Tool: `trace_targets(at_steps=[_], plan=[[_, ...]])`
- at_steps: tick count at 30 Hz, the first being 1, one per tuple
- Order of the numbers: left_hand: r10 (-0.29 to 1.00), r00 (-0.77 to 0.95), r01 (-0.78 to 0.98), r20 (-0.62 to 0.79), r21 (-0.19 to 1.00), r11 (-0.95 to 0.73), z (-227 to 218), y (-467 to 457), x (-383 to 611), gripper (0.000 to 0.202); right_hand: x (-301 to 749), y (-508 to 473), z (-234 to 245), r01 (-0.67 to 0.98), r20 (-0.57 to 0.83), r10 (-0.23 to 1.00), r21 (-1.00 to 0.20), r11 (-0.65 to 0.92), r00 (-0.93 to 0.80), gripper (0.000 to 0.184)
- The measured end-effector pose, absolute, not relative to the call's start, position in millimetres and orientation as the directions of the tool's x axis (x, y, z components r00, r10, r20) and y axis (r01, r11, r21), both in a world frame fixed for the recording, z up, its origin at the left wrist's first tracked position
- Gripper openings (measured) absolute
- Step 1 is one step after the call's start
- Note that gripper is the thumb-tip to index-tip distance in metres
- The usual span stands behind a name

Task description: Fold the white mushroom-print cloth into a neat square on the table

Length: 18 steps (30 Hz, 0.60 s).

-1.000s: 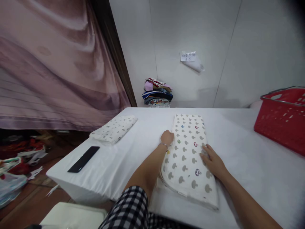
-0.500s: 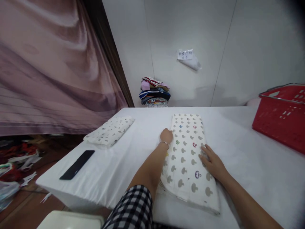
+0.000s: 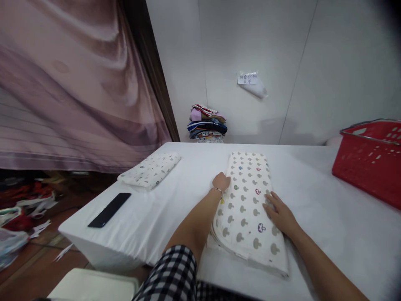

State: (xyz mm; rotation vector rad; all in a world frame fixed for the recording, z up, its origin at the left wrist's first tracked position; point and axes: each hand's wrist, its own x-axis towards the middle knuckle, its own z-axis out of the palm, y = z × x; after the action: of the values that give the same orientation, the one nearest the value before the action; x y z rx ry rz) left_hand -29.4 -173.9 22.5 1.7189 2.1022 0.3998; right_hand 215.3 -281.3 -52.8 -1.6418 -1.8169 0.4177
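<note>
A long folded white cloth printed with grey and coloured mushrooms [image 3: 247,200] lies lengthwise on the white table [image 3: 313,200]. My left hand [image 3: 221,182] rests at the cloth's left edge, its fingers curled around that edge. My right hand [image 3: 280,213] lies flat on the cloth's right side, fingers stretched out and pressing down. A second, smaller folded patterned cloth [image 3: 150,169] lies near the table's left edge, away from both hands.
A black phone [image 3: 109,209] lies at the table's left front corner. A red basket [image 3: 372,161] stands at the right. A stack of folded clothes [image 3: 206,124] sits by the wall behind the table. A mauve curtain [image 3: 72,83] hangs on the left, above floor clutter.
Both hands stay where they were on the mushroom cloth. Only the camera has shifted slightly.
</note>
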Motion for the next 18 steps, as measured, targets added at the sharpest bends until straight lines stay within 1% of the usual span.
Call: trace_targets(at_steps=[5, 10, 13, 16, 18], plan=[[0.975, -0.195, 0.861, -0.103, 0.459, 0.221, 18, -171, -27, 0.035, 217, -282, -53, 0.769, 0.261, 0.965, -0.612, 0.186, -0.026, 0.054], [0.972, -0.223, 0.867, -0.078, 0.441, 0.234, 11, -171, -27, 0.032, 218, -283, -51, 0.769, 0.253, 0.967, -0.612, 0.181, -0.027, 0.051], [0.972, -0.219, 0.868, -0.085, 0.438, 0.233, 13, -167, -27, 0.032, 218, -283, -51, 0.766, 0.261, 0.965, -0.614, 0.189, -0.029, 0.05], [0.976, -0.202, 0.871, -0.083, 0.44, 0.218, 17, -158, -22, 0.039, 216, -283, -51, 0.765, 0.281, 0.959, -0.608, 0.213, -0.044, 0.05], [0.978, -0.196, 0.875, -0.075, 0.436, 0.209, 20, -149, -18, 0.04, 215, -283, -52, 0.767, 0.289, 0.957, -0.606, 0.212, -0.037, 0.05]])
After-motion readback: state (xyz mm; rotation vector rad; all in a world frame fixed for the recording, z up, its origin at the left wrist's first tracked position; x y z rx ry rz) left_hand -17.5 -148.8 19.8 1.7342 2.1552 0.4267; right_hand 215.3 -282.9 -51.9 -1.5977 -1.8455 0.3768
